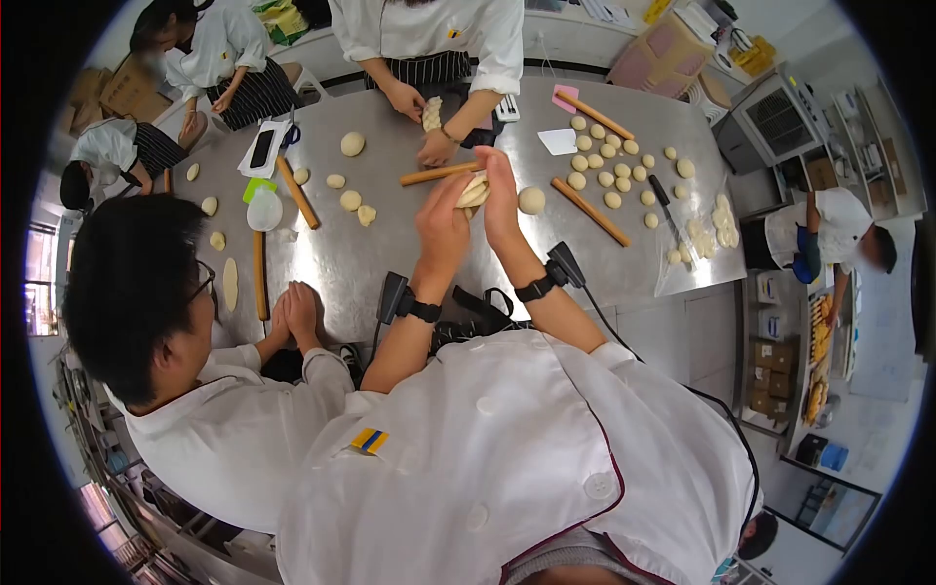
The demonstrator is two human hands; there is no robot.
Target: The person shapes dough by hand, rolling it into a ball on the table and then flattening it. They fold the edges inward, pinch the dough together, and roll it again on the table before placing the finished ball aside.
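Note:
Over the steel table, my left hand (441, 226) and my right hand (499, 200) are cupped together around a piece of dough (475, 191). It is pale, with twisted or braided strands showing between my palms. Most of its underside is hidden by my hands. Just beyond lies a wooden rolling pin (425, 176), partly covered by my fingers. A round dough ball (531, 201) sits right of my right hand. Across the table, a co-worker's hand (438, 148) is beside another braided dough piece (432, 114).
Many dough balls (606, 179) spread over the table's right side, near a second rolling pin (591, 212) and a dark-handled knife (660, 191). To the left are another rolling pin (297, 192), a plastic container (264, 209) and a phone (262, 148). A co-worker (224, 390) sits close on my left.

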